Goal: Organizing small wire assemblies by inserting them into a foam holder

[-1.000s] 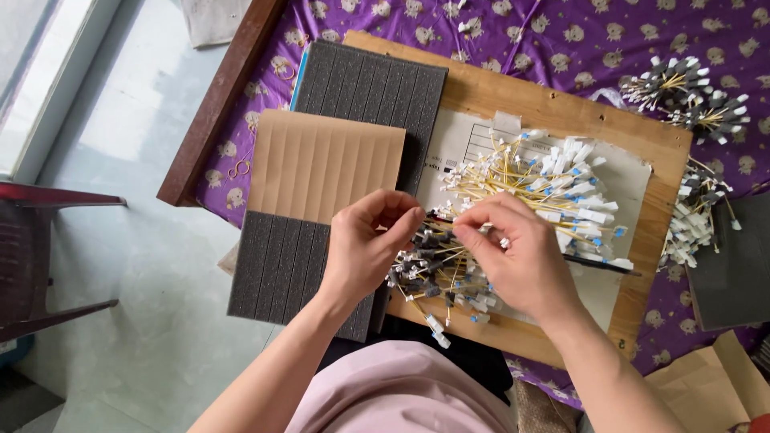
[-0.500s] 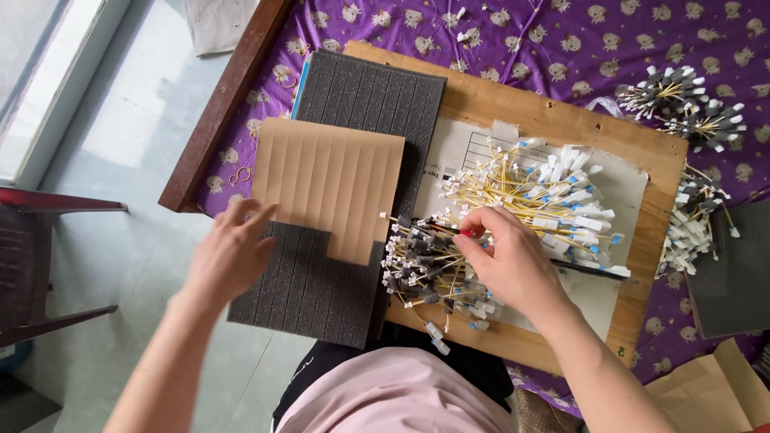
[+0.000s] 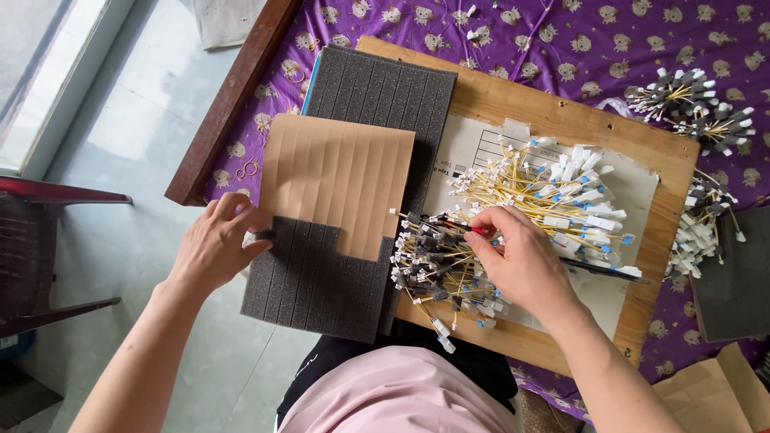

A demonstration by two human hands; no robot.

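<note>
My left hand [image 3: 215, 244] grips the left edge of a dark grey ribbed foam pad [image 3: 317, 277], thumb and fingers pinching it. A brown ribbed cardboard sheet [image 3: 341, 180] lies over the pad's upper part. My right hand [image 3: 521, 261] rests on a heap of yellow wires with white and black connectors [image 3: 529, 204] on a wooden board [image 3: 577, 124]; its fingertips pinch something small and red at the heap. A second grey foam pad [image 3: 385, 88] lies behind the cardboard.
A purple patterned cloth [image 3: 609, 48] covers the bed-like surface with a dark wooden frame edge [image 3: 233, 100]. More connector bundles [image 3: 694, 104] lie at the right, beside another dark foam piece [image 3: 734, 277]. A red chair [image 3: 40, 248] stands on the pale floor at left.
My left hand left the wire heap, moved left and took hold of the foam pad's left edge. My right hand stayed on the wires.
</note>
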